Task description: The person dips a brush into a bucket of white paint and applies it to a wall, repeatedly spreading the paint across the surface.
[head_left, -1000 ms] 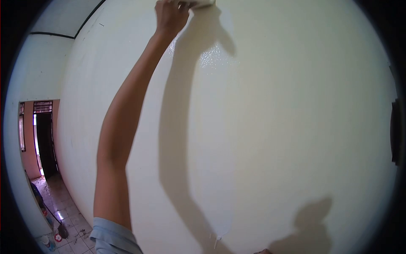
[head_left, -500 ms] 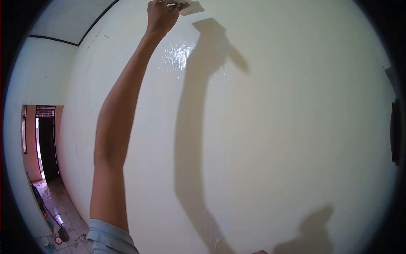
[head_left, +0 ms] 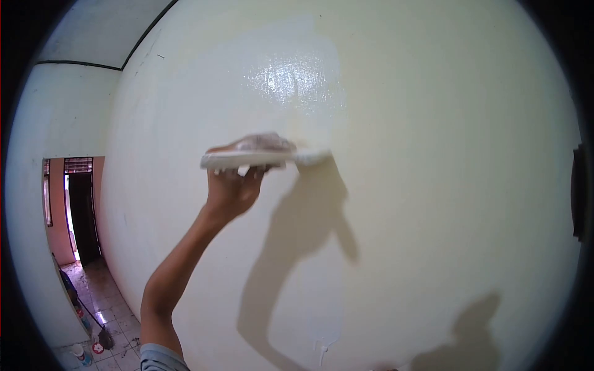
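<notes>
My left hand (head_left: 238, 179) is raised in front of the wall and closed around a wide paint brush (head_left: 247, 160). The brush lies almost level, its pale handle pointing left and its bristle end against the wall on the right. White smears cover the fingers. Above the brush, a wet patch (head_left: 288, 77) shines on the pale wall (head_left: 421, 154). A small dark sliver at the bottom edge may be my right hand (head_left: 387, 369), but too little shows to tell its fingers.
Shadows of the arm and of a head fall on the wall. A doorway with a dark door (head_left: 83, 216) is at the far left. On the tiled floor (head_left: 124, 331) stand a white container (head_left: 80, 353) and a broom-like object (head_left: 106, 339). A dark object (head_left: 580, 191) is at the right edge.
My left hand has come down from the top edge with the brush, and the elbow is more bent. More of the shiny wet patch shows. The view has shifted slightly.
</notes>
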`<state>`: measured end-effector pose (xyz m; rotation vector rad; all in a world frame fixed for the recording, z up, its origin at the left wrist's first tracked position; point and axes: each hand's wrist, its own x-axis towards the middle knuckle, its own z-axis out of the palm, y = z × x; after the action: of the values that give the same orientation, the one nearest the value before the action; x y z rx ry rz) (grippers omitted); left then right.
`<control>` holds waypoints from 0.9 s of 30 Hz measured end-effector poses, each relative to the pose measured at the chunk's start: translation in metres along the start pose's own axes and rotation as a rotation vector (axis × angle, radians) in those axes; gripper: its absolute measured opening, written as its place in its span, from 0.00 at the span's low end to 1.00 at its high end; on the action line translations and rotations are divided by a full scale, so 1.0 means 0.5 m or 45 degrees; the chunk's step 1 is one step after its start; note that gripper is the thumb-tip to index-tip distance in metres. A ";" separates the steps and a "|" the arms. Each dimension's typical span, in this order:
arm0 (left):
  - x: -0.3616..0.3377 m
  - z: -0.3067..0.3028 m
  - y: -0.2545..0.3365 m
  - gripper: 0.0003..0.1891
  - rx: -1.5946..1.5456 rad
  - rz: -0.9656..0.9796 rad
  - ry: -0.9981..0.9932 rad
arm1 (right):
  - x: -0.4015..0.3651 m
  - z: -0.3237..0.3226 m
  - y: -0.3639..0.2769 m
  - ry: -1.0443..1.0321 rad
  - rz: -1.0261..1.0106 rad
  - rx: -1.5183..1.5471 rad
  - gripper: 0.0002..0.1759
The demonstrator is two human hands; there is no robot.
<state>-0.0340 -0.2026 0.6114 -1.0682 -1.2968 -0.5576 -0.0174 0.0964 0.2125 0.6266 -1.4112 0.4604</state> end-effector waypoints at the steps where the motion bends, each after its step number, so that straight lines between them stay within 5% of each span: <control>1: 0.006 0.003 0.012 0.07 -0.223 -0.067 0.054 | 0.000 -0.001 0.001 -0.009 -0.002 0.003 0.11; 2: 0.005 0.005 0.014 0.06 -0.449 -0.139 0.111 | -0.001 -0.001 0.000 -0.020 -0.004 0.001 0.11; 4: 0.052 -0.030 -0.107 0.04 0.374 0.149 0.159 | 0.000 0.000 0.000 -0.039 -0.001 0.006 0.11; 6: 0.152 -0.059 -0.117 0.05 0.848 0.166 0.137 | 0.002 -0.001 0.003 -0.057 0.006 0.009 0.11; 7: 0.204 -0.058 -0.146 0.07 0.931 0.482 0.313 | 0.002 0.000 0.005 -0.066 0.009 0.009 0.11; 10: 0.348 -0.059 -0.203 0.07 0.845 0.542 0.562 | -0.002 -0.003 0.009 -0.096 0.019 0.019 0.11; 12: 0.428 -0.049 -0.244 0.07 0.223 0.440 0.649 | -0.003 0.000 0.011 -0.111 0.010 0.026 0.11; 15: 0.427 -0.047 -0.255 0.06 0.537 0.351 0.741 | -0.023 0.000 0.011 -0.127 0.010 0.032 0.11; 18: 0.252 0.000 -0.172 0.05 0.424 0.532 0.556 | -0.059 -0.018 0.007 -0.155 0.024 0.069 0.11; 19: 0.182 0.007 -0.136 0.06 0.533 0.360 0.479 | -0.068 -0.025 0.006 -0.162 0.028 0.090 0.11; 20: 0.111 -0.010 -0.178 0.05 0.894 0.448 0.458 | -0.071 -0.029 0.008 -0.158 0.026 0.106 0.11; 22: -0.036 0.012 -0.105 0.06 0.572 0.565 0.392 | -0.082 -0.024 0.020 -0.136 0.019 0.111 0.11; 24: -0.187 0.017 -0.016 0.08 0.507 0.335 0.182 | -0.101 -0.039 0.022 -0.159 0.034 0.113 0.11; 26: -0.344 0.003 0.084 0.13 0.489 0.043 -0.286 | -0.084 -0.054 0.014 -0.141 0.015 0.169 0.10; 27: -0.405 0.005 0.127 0.13 -0.126 -0.304 -0.291 | -0.050 -0.046 0.007 -0.094 -0.002 0.223 0.10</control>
<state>-0.0302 -0.2169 0.3997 -1.0889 -1.6247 -0.6994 -0.0049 0.1159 0.1873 0.7927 -1.4499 0.5689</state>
